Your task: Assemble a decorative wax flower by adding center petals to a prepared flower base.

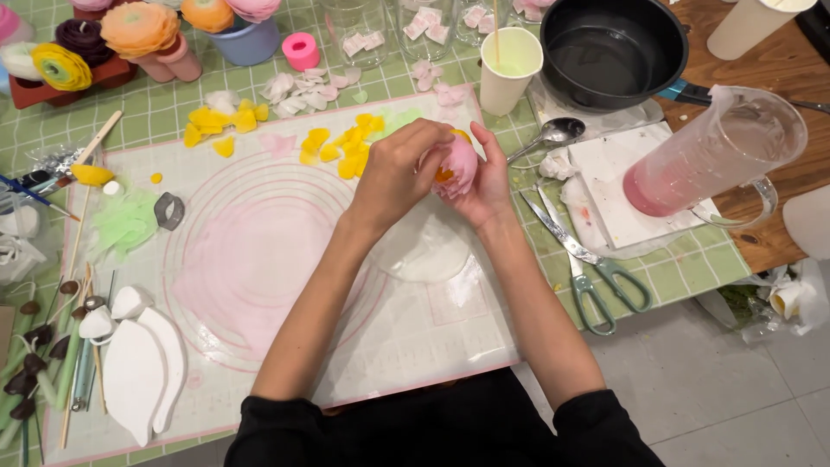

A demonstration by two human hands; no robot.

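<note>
Cupping the pink flower [458, 166] just above the frame's centre, I close my right hand [487, 177] around its far side while my left hand [393, 173] curls its fingertips onto the outer petals. It looks partly built, its yellow-orange core showing and loose yellow petals [333, 149] lying unused beside it. The silicone mat [259, 259] offers room lower left; scissors [588, 268] crowd the right.

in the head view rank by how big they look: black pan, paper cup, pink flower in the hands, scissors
1. black pan, plainly largest
2. scissors, long but thin
3. paper cup and pink flower look about alike; both hands cover part of the flower, so I won't rank them.
</note>
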